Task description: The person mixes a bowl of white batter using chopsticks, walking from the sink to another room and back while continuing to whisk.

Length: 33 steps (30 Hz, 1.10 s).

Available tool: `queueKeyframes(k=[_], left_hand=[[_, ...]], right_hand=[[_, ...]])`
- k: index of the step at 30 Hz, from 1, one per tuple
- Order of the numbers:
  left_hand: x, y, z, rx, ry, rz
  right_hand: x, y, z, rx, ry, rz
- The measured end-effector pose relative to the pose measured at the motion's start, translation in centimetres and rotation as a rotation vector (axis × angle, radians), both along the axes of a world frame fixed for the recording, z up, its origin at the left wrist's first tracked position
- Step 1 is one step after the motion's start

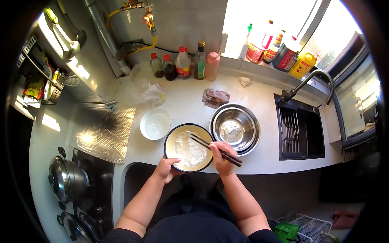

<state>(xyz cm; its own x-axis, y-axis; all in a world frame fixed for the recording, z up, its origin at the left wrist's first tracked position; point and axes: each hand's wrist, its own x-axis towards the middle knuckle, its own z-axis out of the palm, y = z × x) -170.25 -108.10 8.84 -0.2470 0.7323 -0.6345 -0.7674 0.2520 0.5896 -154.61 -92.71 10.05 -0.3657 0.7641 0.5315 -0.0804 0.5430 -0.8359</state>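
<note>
My left hand (166, 169) grips the near left rim of a cream bowl (205, 157) with a dark edge, its thumb over the rim. White flour (190, 150) lies in the bowl, partly in clumps. Closed around a pair of dark chopsticks (201, 141), my right hand (223, 157) is over the bowl's right rim, and their tips reach into the flour. Left of the bowl stands a white bowl (155, 124) with what looks like clear liquid. Nested steel basins (253, 131) are close on the right.
A crumpled cloth (216, 97) and a plastic bag (148, 94) lie behind the bowls. Several bottles (183, 65) line the wall. A black sink (312, 135) with a curved tap (331, 87) is at right. Pots (65, 178) stand on the stove at left, beside foil sheeting (117, 137).
</note>
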Motion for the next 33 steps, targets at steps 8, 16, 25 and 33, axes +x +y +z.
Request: queueKeyframes(k=[8, 16, 25, 33], left_hand=[[6.6, 3.2, -0.3, 0.087, -0.087, -0.002], [14.3, 7.3, 0.6, 0.1, -0.16, -0.154], [17.8, 8.5, 0.4, 0.048, -0.122, -0.224], [18.3, 9.3, 0.5, 0.078, -0.07, -0.136]], right_hand=[[11.9, 2.3, 4.4, -0.145, -0.134, -0.12], [15.4, 3.7, 3.3, -0.088, -0.039, -0.184], [19.5, 4.4, 4.0, -0.151, -0.025, -0.126], [24.8, 4.8, 5.5, -0.204, -0.194, -0.305]])
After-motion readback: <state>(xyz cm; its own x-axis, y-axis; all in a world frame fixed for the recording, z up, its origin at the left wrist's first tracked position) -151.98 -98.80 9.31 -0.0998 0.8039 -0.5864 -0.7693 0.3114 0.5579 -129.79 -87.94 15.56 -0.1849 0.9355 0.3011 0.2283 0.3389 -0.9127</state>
